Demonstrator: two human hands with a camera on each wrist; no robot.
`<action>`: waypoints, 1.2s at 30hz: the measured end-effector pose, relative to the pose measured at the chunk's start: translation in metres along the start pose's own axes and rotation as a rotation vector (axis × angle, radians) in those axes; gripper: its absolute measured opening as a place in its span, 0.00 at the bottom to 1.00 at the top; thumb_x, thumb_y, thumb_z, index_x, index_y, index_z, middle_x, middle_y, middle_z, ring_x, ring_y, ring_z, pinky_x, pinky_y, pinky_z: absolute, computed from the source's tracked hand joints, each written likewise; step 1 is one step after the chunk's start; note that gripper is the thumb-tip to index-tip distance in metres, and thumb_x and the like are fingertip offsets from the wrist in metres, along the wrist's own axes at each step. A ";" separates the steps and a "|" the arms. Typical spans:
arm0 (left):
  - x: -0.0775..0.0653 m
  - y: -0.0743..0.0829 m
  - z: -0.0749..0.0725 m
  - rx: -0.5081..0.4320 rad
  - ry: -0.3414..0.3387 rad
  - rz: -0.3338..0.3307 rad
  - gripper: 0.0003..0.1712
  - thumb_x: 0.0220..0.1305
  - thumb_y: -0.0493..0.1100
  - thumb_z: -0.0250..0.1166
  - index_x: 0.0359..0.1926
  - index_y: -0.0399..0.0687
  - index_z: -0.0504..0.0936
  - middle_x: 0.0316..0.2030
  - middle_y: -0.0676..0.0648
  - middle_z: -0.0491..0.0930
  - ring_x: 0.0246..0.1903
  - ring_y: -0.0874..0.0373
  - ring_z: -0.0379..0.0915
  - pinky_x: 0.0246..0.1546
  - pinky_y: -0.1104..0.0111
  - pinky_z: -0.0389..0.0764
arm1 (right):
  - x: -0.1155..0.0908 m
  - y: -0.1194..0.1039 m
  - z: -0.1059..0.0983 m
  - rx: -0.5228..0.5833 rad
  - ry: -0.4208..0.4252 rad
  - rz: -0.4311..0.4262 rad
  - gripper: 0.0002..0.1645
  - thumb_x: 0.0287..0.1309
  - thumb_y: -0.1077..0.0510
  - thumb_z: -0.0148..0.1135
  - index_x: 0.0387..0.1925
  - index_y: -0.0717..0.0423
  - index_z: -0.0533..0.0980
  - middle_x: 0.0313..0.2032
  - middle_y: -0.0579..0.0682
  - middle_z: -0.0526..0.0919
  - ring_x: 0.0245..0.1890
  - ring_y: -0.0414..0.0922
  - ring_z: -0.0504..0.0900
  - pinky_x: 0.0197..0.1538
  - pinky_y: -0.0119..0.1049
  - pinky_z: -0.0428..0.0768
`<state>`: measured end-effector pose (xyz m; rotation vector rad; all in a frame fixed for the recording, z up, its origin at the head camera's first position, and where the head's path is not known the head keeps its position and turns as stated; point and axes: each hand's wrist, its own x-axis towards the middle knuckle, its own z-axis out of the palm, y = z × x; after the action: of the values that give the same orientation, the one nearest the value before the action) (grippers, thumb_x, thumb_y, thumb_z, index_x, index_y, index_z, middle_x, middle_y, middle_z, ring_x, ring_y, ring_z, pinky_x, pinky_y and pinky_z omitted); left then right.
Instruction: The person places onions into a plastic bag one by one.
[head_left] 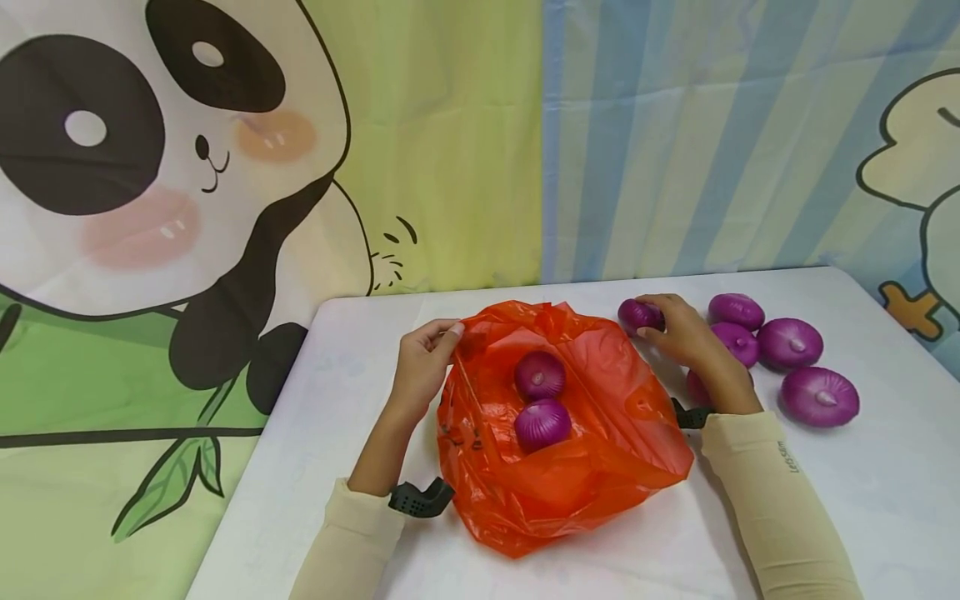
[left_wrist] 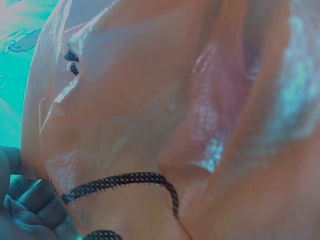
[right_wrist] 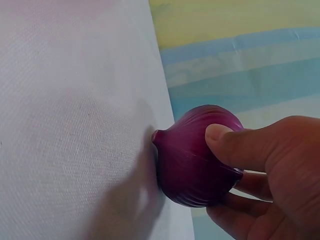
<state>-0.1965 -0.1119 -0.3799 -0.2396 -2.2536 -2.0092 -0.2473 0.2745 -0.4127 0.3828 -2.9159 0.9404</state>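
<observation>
Panda-printed cloth [head_left: 450,150] hangs behind a white desk [head_left: 337,367], where the left hand [head_left: 422,367] pinches a red bag [head_left: 577,487] and the right hand [head_left: 681,333] grips an onion [head_left: 634,314].

Glossy, translucent bag [left_wrist: 125,110] fills most of left wrist view; left hand [left_wrist: 30,212] at its lower-left edge. Black speckled marking [left_wrist: 120,178] curves across bag's lower part.

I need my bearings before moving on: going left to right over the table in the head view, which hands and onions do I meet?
Left hand → pair of onions inside the red bag → held onion → right hand gripping it → rightmost onion.
</observation>
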 end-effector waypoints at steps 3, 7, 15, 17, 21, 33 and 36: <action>0.000 0.001 -0.001 -0.001 0.003 0.002 0.14 0.70 0.44 0.59 0.45 0.38 0.84 0.35 0.42 0.84 0.39 0.52 0.81 0.43 0.63 0.82 | 0.000 -0.001 0.000 -0.008 -0.007 -0.002 0.33 0.61 0.66 0.61 0.66 0.69 0.62 0.62 0.74 0.62 0.61 0.70 0.62 0.61 0.65 0.63; 0.000 0.001 -0.002 -0.010 0.003 0.008 0.13 0.70 0.43 0.59 0.44 0.38 0.84 0.34 0.42 0.84 0.38 0.52 0.81 0.42 0.62 0.82 | -0.002 -0.002 -0.002 -0.032 0.029 -0.036 0.34 0.61 0.67 0.60 0.66 0.71 0.61 0.61 0.75 0.63 0.61 0.70 0.62 0.62 0.65 0.61; 0.000 0.001 -0.001 -0.016 0.001 0.006 0.13 0.70 0.44 0.60 0.44 0.38 0.85 0.34 0.42 0.84 0.37 0.52 0.81 0.41 0.62 0.82 | -0.009 -0.014 -0.014 -0.006 0.195 -0.109 0.34 0.60 0.67 0.63 0.67 0.69 0.63 0.60 0.73 0.64 0.58 0.69 0.64 0.58 0.67 0.65; 0.000 0.001 -0.002 -0.016 0.000 0.003 0.14 0.70 0.44 0.60 0.44 0.38 0.85 0.34 0.41 0.84 0.37 0.51 0.81 0.41 0.62 0.82 | -0.011 -0.018 -0.017 0.000 0.236 -0.130 0.35 0.60 0.67 0.63 0.67 0.67 0.63 0.60 0.72 0.65 0.58 0.68 0.65 0.58 0.66 0.66; 0.000 0.001 -0.002 -0.021 -0.001 0.001 0.14 0.70 0.44 0.60 0.44 0.38 0.85 0.34 0.41 0.84 0.38 0.51 0.81 0.42 0.62 0.82 | -0.013 -0.029 -0.025 0.023 0.297 -0.184 0.35 0.59 0.68 0.64 0.67 0.65 0.64 0.61 0.70 0.65 0.59 0.67 0.65 0.57 0.66 0.67; -0.001 0.001 -0.001 -0.020 -0.011 0.007 0.13 0.70 0.43 0.59 0.44 0.39 0.84 0.34 0.42 0.84 0.38 0.52 0.81 0.42 0.62 0.82 | -0.025 -0.064 -0.043 0.048 0.403 -0.269 0.37 0.57 0.69 0.66 0.68 0.58 0.66 0.63 0.64 0.66 0.60 0.63 0.69 0.56 0.61 0.71; -0.001 0.002 -0.001 -0.021 -0.015 0.005 0.13 0.70 0.44 0.59 0.44 0.38 0.84 0.32 0.42 0.83 0.37 0.52 0.80 0.42 0.63 0.82 | -0.029 -0.071 -0.047 0.080 0.450 -0.304 0.38 0.55 0.71 0.66 0.68 0.59 0.66 0.63 0.63 0.67 0.60 0.61 0.70 0.59 0.48 0.72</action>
<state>-0.1950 -0.1123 -0.3786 -0.2637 -2.2391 -2.0363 -0.2025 0.2527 -0.3381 0.5222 -2.3428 0.9500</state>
